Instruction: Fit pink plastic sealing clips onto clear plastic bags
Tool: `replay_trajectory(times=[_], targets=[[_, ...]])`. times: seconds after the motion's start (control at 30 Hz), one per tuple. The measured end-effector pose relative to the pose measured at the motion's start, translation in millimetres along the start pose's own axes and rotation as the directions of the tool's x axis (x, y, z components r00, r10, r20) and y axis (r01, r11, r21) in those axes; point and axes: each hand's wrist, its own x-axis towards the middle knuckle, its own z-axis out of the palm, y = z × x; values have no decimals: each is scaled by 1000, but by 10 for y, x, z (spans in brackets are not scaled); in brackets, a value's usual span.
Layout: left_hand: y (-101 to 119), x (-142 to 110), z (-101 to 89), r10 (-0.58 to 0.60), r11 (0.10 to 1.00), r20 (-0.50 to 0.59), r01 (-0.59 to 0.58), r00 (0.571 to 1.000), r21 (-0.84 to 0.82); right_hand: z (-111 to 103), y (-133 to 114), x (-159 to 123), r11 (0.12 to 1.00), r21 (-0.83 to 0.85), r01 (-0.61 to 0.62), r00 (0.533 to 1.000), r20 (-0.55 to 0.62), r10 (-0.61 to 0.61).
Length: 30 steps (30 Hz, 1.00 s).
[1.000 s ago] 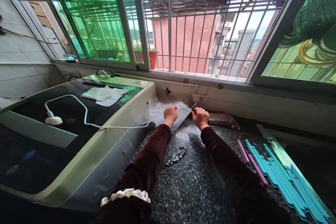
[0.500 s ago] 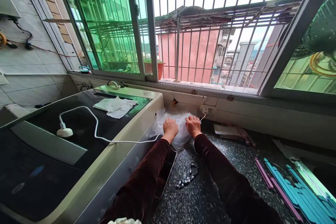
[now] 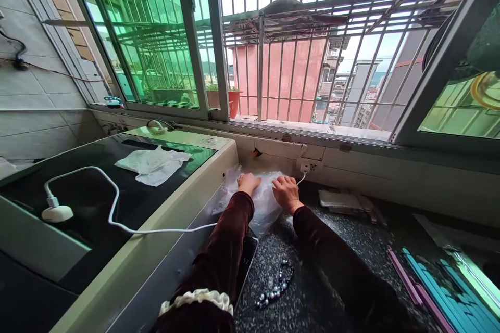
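A crumpled clear plastic bag (image 3: 266,207) lies on the dark speckled counter, against the wall corner. My left hand (image 3: 248,182) is closed over its upper left part, fingers curled into the film. On its right side, my right hand (image 3: 286,192) grips the bag with bent fingers; the fingertips are partly hidden. Beneath my left forearm, a phone (image 3: 247,257) with a dark screen is partly covered. A beaded bracelet (image 3: 278,288) of dark and silvery beads rests on the counter, nearer to me.
At left stands a washing machine (image 3: 179,187) with white tissue (image 3: 154,165) and a charger (image 3: 57,213) on top, its cable running behind my left sleeve. Turquoise strips (image 3: 437,286), pink strips (image 3: 404,276) and flat clear packets (image 3: 344,200) lie at right. A wall socket (image 3: 308,166) is behind.
Both hands have moved from holding the bag's edge out to the right to gripping it lower and bunched up. The phone under my left arm has come into view. The camera view has shifted.
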Motion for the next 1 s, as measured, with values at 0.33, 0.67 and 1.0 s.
replay_trajectory(times=[0.33, 0.67, 1.0], targets=[[-9, 27, 100, 86, 996, -103, -84, 991, 29, 90, -70, 45, 998, 50, 23, 1000, 10, -24], [360, -690, -171, 347, 933, -291, -359, 892, 13, -528, 67, -259, 981, 96, -166, 981, -86, 175], [364, -2010, 61, 624, 680, -164, -634, 764, -368, -1657, 150, -1582, 875, 420, -239, 877, -294, 380]])
